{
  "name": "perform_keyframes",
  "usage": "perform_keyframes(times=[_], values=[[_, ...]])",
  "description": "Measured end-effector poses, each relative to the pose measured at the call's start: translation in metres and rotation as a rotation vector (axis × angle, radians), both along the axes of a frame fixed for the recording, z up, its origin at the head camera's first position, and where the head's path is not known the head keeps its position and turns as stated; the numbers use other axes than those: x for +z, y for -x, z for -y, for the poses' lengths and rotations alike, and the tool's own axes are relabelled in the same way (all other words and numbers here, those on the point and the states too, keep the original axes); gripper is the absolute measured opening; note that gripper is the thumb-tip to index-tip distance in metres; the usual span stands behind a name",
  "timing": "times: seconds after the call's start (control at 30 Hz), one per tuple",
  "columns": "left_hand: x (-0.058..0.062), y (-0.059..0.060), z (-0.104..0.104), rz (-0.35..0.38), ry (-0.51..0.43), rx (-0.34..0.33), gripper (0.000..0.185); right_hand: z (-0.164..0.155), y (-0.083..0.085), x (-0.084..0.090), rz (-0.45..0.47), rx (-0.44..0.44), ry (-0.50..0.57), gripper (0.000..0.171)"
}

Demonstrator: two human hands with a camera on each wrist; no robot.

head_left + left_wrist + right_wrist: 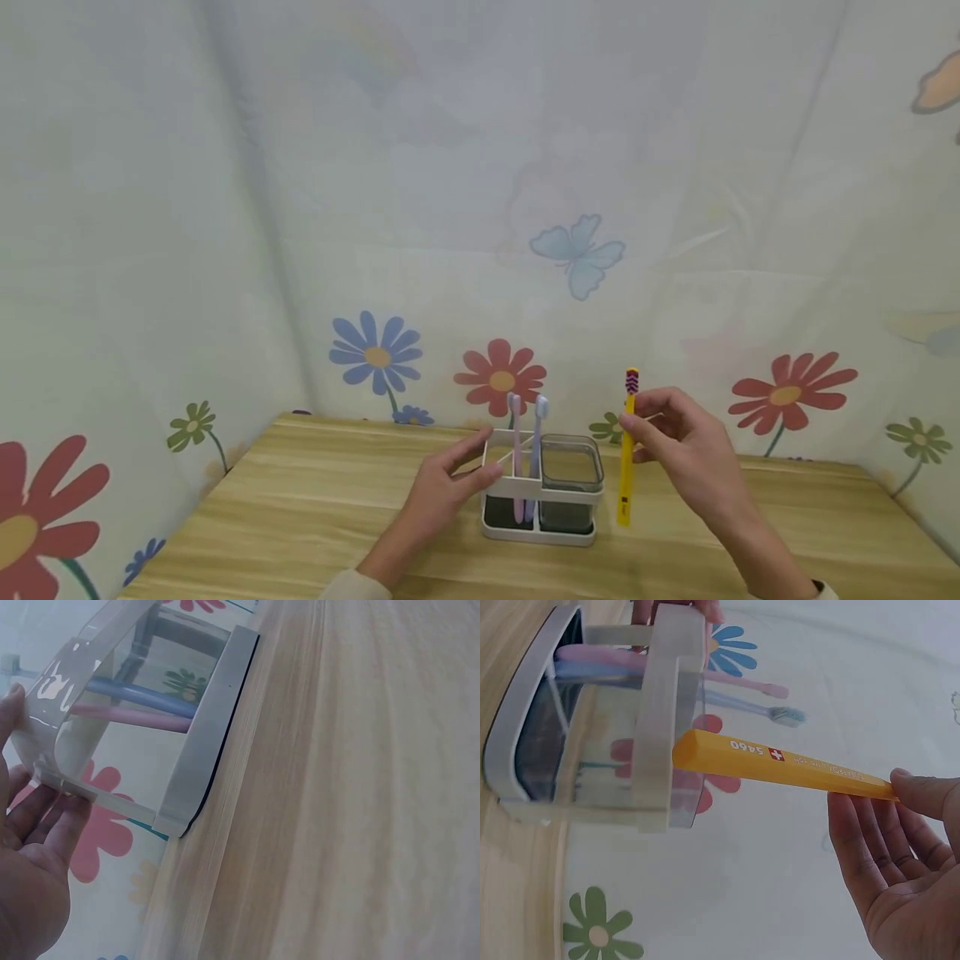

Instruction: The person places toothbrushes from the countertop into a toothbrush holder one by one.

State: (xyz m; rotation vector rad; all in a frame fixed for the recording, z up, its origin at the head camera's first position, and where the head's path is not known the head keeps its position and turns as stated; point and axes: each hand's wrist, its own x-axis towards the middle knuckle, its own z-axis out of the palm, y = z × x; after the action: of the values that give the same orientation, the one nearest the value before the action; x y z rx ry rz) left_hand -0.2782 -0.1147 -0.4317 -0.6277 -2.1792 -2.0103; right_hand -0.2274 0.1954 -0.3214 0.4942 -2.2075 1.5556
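Yellow toothbrush (626, 454), purple-bristled and printed "5460", hangs upright in the right hand (686, 454), pinched between thumb and fingertips just right of the white holder (542, 492). The left hand (442, 487) steadies the holder's rim with curled fingers. Pink and blue brushes already stand inside. Judged mid-carry; lowering it into a free slot needs alignment above the worktop (300, 517).

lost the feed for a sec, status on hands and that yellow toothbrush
Left hand steadies the holder by its rim. Right hand pinches yellow toothbrush upright, beside the holder, outside it. Pink toothbrush and blue toothbrush already inside.
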Motion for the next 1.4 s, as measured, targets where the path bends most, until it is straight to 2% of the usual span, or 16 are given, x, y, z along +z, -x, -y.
perform_keyframes(times=[0.4,0.9,1.1,1.4], values=[[0.0,0.0,-0.001,-0.015,0.01,0.004,0.059,0.034,0.007,0.016,-0.08,0.004,0.041,0.023],[0.001,-0.001,-0.001,-0.007,0.015,0.0,0.057,0.058,0.012,0.025,-0.051,-0.004,0.099,0.027],[0.002,-0.002,-0.001,0.002,0.01,0.001,0.058,0.065,0.013,0.021,-0.073,-0.016,0.131,0.024],[0.002,-0.003,-0.002,0.007,0.013,0.018,0.058,0.075,0.023,0.003,-0.15,-0.026,0.174,0.025]])
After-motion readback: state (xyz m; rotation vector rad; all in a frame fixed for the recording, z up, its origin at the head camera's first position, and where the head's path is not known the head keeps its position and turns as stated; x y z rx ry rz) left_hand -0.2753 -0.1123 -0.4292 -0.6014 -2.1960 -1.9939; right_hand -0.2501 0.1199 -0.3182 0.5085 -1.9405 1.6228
